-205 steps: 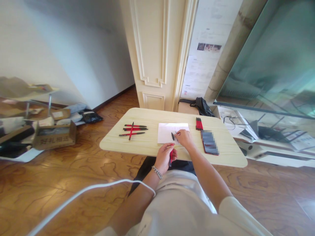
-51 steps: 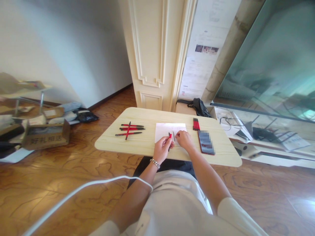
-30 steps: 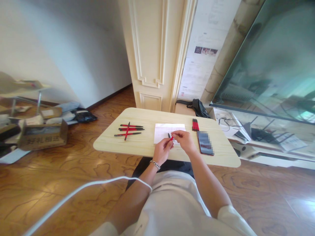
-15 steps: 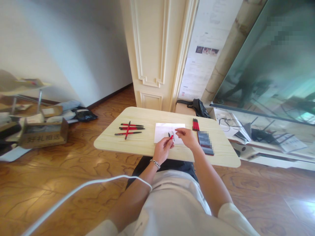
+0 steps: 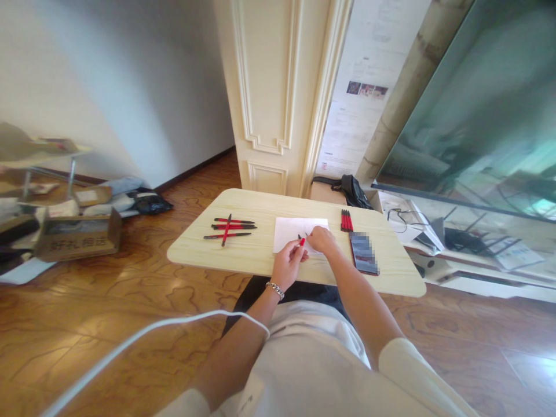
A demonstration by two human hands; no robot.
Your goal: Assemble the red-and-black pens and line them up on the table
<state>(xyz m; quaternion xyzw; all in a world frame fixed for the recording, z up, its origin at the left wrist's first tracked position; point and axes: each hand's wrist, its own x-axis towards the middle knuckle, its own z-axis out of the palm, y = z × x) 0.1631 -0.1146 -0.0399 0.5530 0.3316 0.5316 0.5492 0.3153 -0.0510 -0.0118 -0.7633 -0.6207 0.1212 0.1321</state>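
My left hand [image 5: 288,263], with a bracelet at the wrist, is closed around a red pen barrel [image 5: 301,241] held over the near edge of a white paper sheet [image 5: 290,228]. My right hand [image 5: 320,238] is pinched right beside the barrel's tip, on something too small to make out. A small dark pen part lies on the sheet just by the fingertips. Both hands rest above the light wooden table [image 5: 260,253].
Several red-and-black pens [image 5: 230,226] lie loose at the table's left. A tight row of red pens [image 5: 345,220] sits at the right, with a dark phone [image 5: 364,260] below it. A cardboard box [image 5: 78,237] and clutter stand on the floor at left. A white cable [image 5: 143,337] crosses my lap.
My right hand drew back from slightly right of the sheet and closed in on the tip of the red barrel. My left hand barely shifted.
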